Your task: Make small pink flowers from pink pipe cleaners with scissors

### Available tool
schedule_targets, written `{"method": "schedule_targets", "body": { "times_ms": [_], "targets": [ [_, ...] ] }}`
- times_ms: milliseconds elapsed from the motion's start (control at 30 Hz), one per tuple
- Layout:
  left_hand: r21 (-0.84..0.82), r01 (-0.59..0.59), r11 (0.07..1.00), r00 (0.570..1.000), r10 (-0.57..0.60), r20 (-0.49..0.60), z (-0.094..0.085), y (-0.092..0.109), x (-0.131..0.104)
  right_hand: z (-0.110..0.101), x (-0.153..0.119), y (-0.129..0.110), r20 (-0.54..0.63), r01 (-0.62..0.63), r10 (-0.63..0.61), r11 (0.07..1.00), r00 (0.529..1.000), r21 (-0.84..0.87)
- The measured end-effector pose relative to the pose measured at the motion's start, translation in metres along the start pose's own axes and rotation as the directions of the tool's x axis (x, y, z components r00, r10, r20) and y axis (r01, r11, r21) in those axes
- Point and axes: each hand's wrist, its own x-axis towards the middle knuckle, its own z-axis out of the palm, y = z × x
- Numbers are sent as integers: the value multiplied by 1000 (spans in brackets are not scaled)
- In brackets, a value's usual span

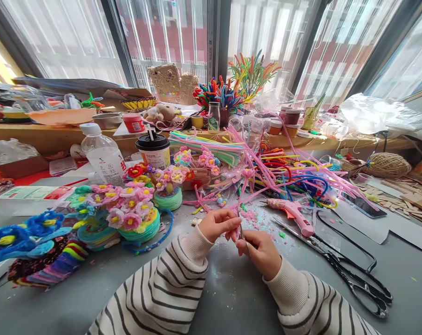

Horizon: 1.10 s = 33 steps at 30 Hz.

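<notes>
Above the grey table my left hand (221,225) and my right hand (261,253) meet in front of me, fingers closed in a pinch. Between them runs a thin, greyish, slender piece (242,232), slanting down into my right fingers; its exact kind is too small to tell. The left fingertips press together close to its upper part, and what they pinch is hidden. Just beyond my hands lie pink fuzzy scraps (249,215) and glitter. A pink glue gun (293,214) rests to the right, near large black-handled scissors (336,263).
Pipe-cleaner flower pots (139,223) crowd the left, beside a plastic bottle (102,153) and a lidded cup (154,151). Loose pipe cleaners (214,148) pile up behind my hands. A phone (366,207), wooden sticks (389,200) and a twine ball (389,165) lie right.
</notes>
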Motion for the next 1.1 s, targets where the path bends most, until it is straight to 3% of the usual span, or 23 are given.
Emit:
{"method": "schedule_targets", "body": {
  "times_ms": [133,367,633,867,1100],
  "targets": [
    [30,10,999,1000,-9,-23,1,1,0,-1,-1,-4,-40,-16,14,998,999,-53],
    [76,13,997,1000,-12,-17,2,1,0,-1,0,1,12,-22,22,1000,1000,17],
    [98,7,995,1000,-7,8,2,-2,0,-5,2,4,23,-57,57,998,998,-17],
    [90,5,996,1000,-4,-12,1,0,0,-5,4,7,110,-20,8,994,994,111],
    [92,1,996,1000,-1,-3,1,-1,1,-2,3,2,15,-44,44,999,999,24]
  ]
}}
